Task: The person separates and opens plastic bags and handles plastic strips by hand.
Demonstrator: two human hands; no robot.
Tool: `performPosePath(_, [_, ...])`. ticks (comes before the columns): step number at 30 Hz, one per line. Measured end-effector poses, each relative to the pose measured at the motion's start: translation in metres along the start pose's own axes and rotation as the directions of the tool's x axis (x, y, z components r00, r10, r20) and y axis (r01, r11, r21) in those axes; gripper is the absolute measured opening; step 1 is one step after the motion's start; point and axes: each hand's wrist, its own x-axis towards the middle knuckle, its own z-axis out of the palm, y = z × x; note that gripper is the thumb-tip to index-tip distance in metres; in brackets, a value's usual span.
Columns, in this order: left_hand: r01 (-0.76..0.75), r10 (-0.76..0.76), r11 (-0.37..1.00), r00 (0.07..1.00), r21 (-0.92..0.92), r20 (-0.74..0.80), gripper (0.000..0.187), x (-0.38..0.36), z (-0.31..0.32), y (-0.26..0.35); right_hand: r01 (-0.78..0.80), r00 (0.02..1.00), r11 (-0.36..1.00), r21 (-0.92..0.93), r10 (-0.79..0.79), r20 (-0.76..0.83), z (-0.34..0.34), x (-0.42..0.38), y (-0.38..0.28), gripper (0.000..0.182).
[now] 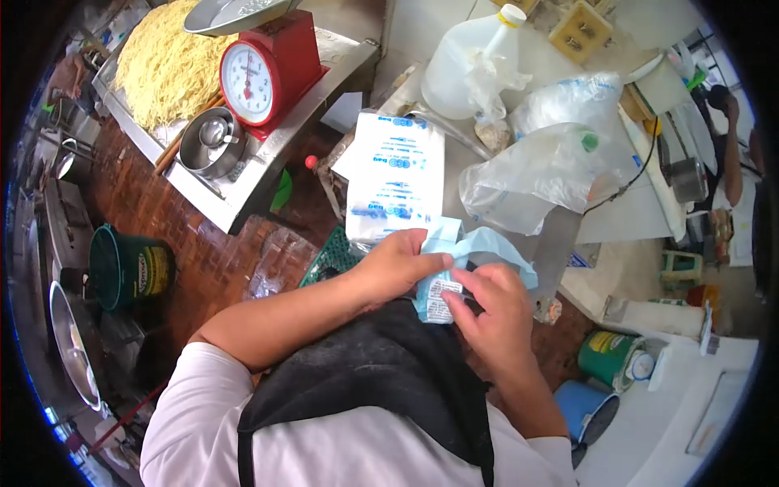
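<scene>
"Pale-blue film, thin and creased. Position of the bag?"

"Between both hands, touching each, just beyond the black apron. Long axis roughly 12 to 6 o'clock; a loose, puffed fold flares toward 2."

"State of the fingers?"

"Left hand: closed on the film, thumb pressed flat across its upper part, tip toward 3 o'clock. Right hand: thumb and index at the bag's 3 o'clock side, tips slightly parted. Cannot tell whether they pinch it."

"Which is nearer the printed white label?"

"Right. Its thumb tip meets the label's edge from 3 o'clock. The left thumb lies above, toward 12."

"Surroundings?"

"White pack at 11 o'clock: flat, rectangular, glossy, blue print. Clear plastic bag at 1 to 2, baggy and wrinkled. Red scale farther off at 11: boxy, round dial. Noodles past it at 10: yellow, tangled mound."
</scene>
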Motion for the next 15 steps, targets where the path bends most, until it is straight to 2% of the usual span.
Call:
performPosePath(2, [-0.022, 0.022, 1.0, 1.0, 0.01, 0.022, 0.02, -0.003, 0.001, 0.006, 0.017, 1.0, 0.999, -0.029, -0.016, 0.026, -0.002, 0.002, -0.001, 0.026])
performPosePath(5, [-0.051, 0.05, 0.998, 0.998, 0.03, 0.035, 0.021, -0.003, 0.002, 0.008, 0.009, 1.0, 1.0, -0.013, -0.009, -0.015, -0.001, 0.003, -0.002, 0.022])
performPosePath(8, [-0.085, 0.08, 0.995, 0.994, 0.062, 0.067, 0.023, -0.002, 0.002, 0.002, -0.06, 0.998, 0.996, 0.066, 0.058, 0.03, -0.001, 0.004, -0.001, 0.02])
performPosePath(12, [-0.122, 0.107, 0.989, 0.981, 0.088, 0.16, 0.024, -0.001, -0.001, -0.002, -0.08, 0.995, 0.992, 0.102, 0.073, 0.064, 0.0, 0.003, -0.001, 0.02])
performPosePath(15, [-0.098, 0.077, 0.98, 0.99, 0.175, 0.12, 0.023, 0.0, -0.002, -0.004, -0.08, 0.994, 0.99, 0.115, 0.07, 0.089, 0.0, 0.004, -0.002, 0.021])
